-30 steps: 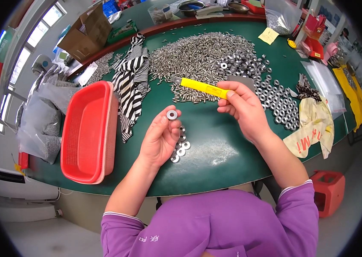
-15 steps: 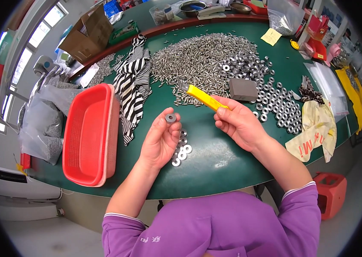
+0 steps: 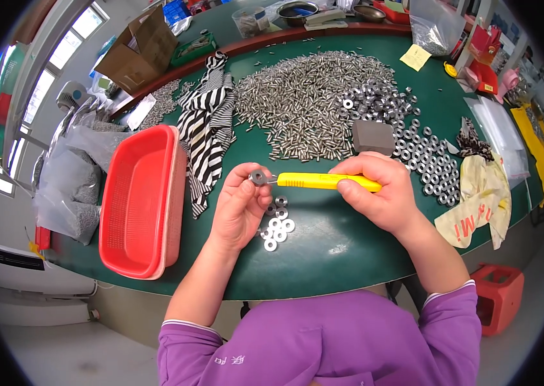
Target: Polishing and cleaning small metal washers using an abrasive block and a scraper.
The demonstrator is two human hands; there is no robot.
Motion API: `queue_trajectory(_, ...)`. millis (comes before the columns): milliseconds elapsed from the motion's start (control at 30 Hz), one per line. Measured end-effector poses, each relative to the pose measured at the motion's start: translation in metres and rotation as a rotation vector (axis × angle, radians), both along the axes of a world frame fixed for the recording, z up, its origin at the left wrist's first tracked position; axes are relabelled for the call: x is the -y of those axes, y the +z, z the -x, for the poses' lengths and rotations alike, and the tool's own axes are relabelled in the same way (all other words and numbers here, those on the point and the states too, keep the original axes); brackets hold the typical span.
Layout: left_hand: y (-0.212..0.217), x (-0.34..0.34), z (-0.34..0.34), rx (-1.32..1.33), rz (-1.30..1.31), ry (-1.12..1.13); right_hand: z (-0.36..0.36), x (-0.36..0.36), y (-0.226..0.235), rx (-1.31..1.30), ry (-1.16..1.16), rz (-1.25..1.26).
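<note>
Between the thumb and fingers of my left hand (image 3: 236, 209) is a small metal ring (image 3: 258, 177) with a hole in its middle. My right hand (image 3: 384, 193) grips a yellow utility knife (image 3: 323, 181), held nearly level. The knife's metal tip points left and meets the ring's right edge; whether it presses in is too small to tell. On the green table just beyond my left wrist lie several loose metal rings (image 3: 276, 224). Past my right hand sits a grey-brown block (image 3: 373, 137), beside a spread of more rings (image 3: 427, 157).
A large heap of small metal pins (image 3: 310, 96) covers the table's far middle. To the left stand a red plastic basket (image 3: 131, 206), a striped cloth (image 3: 204, 122) and filled clear bags (image 3: 69, 193). A pale yellow cloth (image 3: 478, 199) hangs over the right edge.
My right hand has turned the utility knife from a slant to nearly level, bringing its tip against the ring. My left hand still holds the ring in about the same place.
</note>
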State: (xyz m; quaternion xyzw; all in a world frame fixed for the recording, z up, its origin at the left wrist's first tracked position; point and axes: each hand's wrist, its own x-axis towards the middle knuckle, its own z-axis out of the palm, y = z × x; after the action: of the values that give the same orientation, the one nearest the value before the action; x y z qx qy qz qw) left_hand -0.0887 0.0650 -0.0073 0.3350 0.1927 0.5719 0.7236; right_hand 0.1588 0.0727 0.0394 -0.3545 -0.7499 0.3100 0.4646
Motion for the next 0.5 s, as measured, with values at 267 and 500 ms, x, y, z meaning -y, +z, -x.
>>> queue_trajectory(267, -0.0013, -0.0005, -0.0021, 0.002, 0.008, -0.003, 0.002, 0.0019, 0.0011, 0.009, -0.001, 0.003)
queue_trajectory(500, -0.0039, 0.0, -0.0002, -0.063, -0.031, -0.01, 0.0016, 0.0016, -0.0001, 0.081, -0.006, -0.081)
